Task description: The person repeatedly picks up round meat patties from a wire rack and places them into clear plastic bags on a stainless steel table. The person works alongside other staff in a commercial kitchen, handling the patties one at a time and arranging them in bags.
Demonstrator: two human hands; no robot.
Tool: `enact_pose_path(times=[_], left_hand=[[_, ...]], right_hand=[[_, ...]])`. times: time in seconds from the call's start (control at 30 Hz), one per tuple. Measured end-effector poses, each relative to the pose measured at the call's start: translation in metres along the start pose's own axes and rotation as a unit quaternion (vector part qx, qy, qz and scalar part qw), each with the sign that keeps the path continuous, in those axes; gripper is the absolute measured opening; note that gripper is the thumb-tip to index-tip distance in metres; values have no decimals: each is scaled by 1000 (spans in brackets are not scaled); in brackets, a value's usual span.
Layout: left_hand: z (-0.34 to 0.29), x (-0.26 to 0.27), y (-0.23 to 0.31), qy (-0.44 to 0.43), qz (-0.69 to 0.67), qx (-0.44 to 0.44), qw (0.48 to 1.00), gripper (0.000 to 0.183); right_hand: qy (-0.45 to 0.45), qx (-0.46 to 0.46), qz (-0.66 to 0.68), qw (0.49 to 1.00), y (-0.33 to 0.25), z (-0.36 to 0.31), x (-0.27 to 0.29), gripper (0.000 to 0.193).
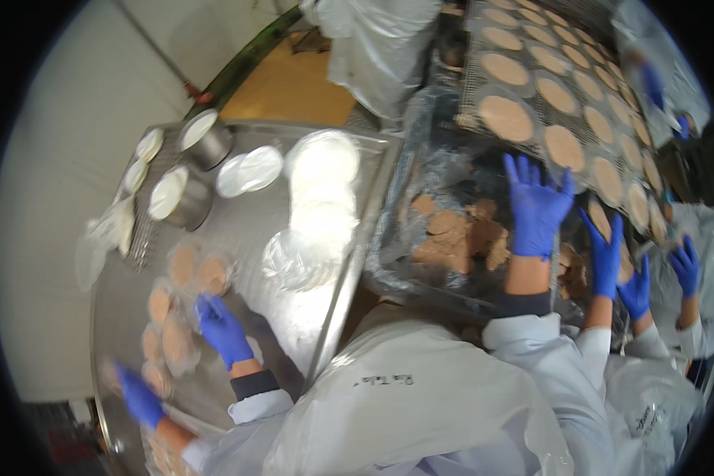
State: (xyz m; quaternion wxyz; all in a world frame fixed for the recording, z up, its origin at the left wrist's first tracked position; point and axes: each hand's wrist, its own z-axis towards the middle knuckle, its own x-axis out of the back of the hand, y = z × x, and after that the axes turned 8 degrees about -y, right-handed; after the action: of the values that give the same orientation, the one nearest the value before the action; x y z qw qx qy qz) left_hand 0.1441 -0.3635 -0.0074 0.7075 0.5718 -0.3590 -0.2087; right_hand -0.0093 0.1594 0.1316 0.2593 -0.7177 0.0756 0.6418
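My left hand (224, 329), in a blue glove, is over the steel table (250, 230) with its fingers stretched out loosely. Its fingertips are at the lower edge of a thin round meat patty (213, 274) on clear film. Several similar patties lie beside it. My right hand (535, 208), also gloved, is open with fingers spread and nothing in it. It reaches over a film-lined tray (379, 258) toward the near edge of a mesh conveyor belt (470, 103). A patty (564, 148) on clear film lies on the belt just beyond its fingertips.
Meat scraps (448, 242) lie in the tray. Stacks of clear round sheets (324, 186) and two metal cylinders (206, 141) stand on the table. Another person's gloved hand (140, 397) is at the left; other workers' hands (604, 258) reach to the belt at the right.
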Motion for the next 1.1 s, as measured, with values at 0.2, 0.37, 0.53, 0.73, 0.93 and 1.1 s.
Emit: enact_pose_path(times=[0.2, 0.37, 0.53, 0.73, 0.93, 1.1], left_hand=[[-53, -280, 163, -428, -485, 238, 725, 38], [-112, -407, 243, -574, -554, 281, 533, 44], [-122, -404, 206, -572, -493, 291, 588, 42], [-105, -367, 197, -561, -512, 309, 572, 41], [-68, -339, 174, -527, -525, 302, 596, 42], [-56, -347, 185, -507, -531, 328, 594, 49]], right_hand=[[3, 10, 7, 1000, 1, -6, -15, 54], [69, 50, -125, 989, -27, -12, 1, 39], [106, 32, -111, 988, -53, -2, 15, 30], [-26, 135, -193, 971, -73, 41, -36, 25], [-23, -90, -40, 995, -35, 1, -10, 36], [-72, -29, -67, 995, -56, -12, -18, 35]])
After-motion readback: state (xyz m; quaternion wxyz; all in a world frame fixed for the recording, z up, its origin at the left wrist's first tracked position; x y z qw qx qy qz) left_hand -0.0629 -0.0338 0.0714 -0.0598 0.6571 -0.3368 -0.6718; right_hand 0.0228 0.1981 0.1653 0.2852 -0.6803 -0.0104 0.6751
